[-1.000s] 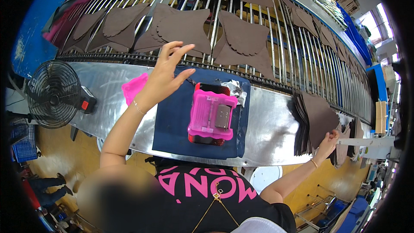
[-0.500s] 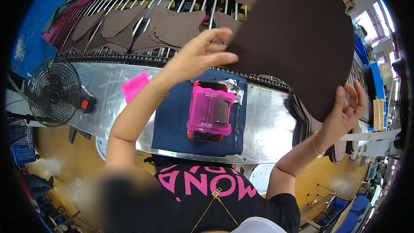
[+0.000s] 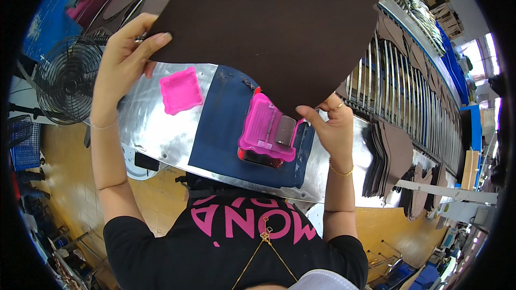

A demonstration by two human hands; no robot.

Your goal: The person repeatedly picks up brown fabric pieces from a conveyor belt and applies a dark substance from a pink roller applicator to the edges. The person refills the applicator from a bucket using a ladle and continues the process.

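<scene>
Metal table (image 3: 174, 135): bright, glare toward left edge. Windows (image 3: 472, 56), beyond right edge: overexposed. Periphery: fisheye-bowed, black corners.

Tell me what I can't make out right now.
- Head: far end of the brown sheet, cut off by the upper edge.
- Head: middle of the rod conveyor, hidden by the sheet.
- Head: some fingertips of the right hand, behind the sheet.
- Head: part of the blue mat, covered by the sheet.

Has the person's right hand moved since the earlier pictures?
Yes. The right hand has moved left: earlier it was at the right side of the stack of brown sheets, now left of it.
</scene>
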